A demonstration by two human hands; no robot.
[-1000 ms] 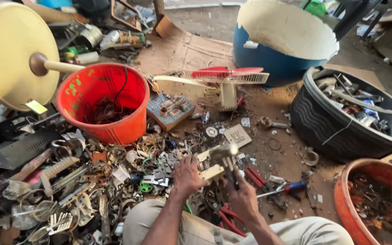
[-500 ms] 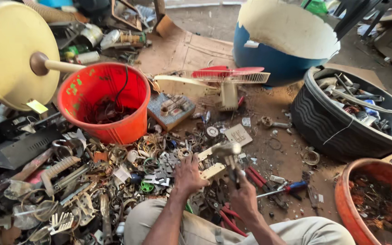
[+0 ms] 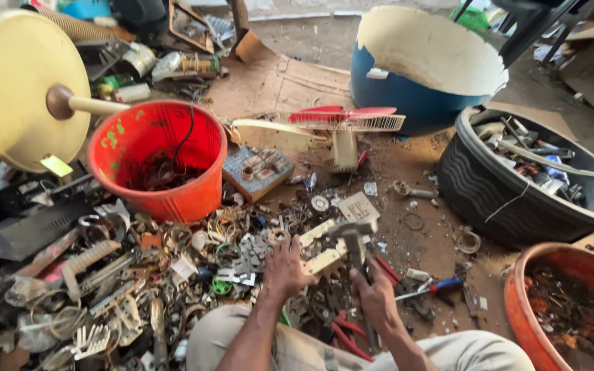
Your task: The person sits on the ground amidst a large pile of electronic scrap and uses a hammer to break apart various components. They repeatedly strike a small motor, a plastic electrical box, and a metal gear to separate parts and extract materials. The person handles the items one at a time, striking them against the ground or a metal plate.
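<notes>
A: What's nearest the camera?

B: The person's knees at the bottom edge, and just above them both hands. The right hand (image 3: 374, 297), lower middle of the frame, has its fingers closed around the handle of a hammer (image 3: 353, 237); the hammer's head sits just above the hand, over a cream plastic part (image 3: 323, 249).

A: And the other hand?

B: The left hand (image 3: 284, 268), just left of the right one, presses down on that cream part, fingers curled over its near end. The part lies on the floor at the middle of the frame, tilted up toward the right.

A: What's around them?

B: Red-handled pliers (image 3: 346, 331) lie by the right wrist. A blue-handled tool (image 3: 436, 287) lies to the right of the hands. A heap of metal scrap (image 3: 115, 288) fills the lower left.

A: Farther out?

B: An orange bucket (image 3: 163, 161) stands left of centre with a black wire hanging in it. At the lower right corner is an orange tub (image 3: 520, 302) of rusty bits; above it, a black tub (image 3: 489, 192) of scrap. A small fan (image 3: 342, 130) lies at centre. At the upper left is a round cream disc (image 3: 15, 82); at the top, a blue barrel (image 3: 414, 96).
</notes>
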